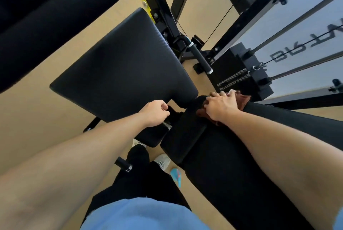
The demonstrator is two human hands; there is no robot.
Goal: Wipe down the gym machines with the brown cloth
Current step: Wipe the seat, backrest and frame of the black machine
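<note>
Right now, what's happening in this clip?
A person is cleaning a gym machine. The right hand presses the brown cloth flat onto the black padded bench. The left hand grips the edge of the seat pad near the gap between the pads. The weight stack stands just beyond.

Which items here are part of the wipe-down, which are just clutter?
In the job:
brown cloth under the right hand
long black pad
seat pad
left hand at the seat pad's edge

Just lying about:
weight stack
blue object on the floor
</note>
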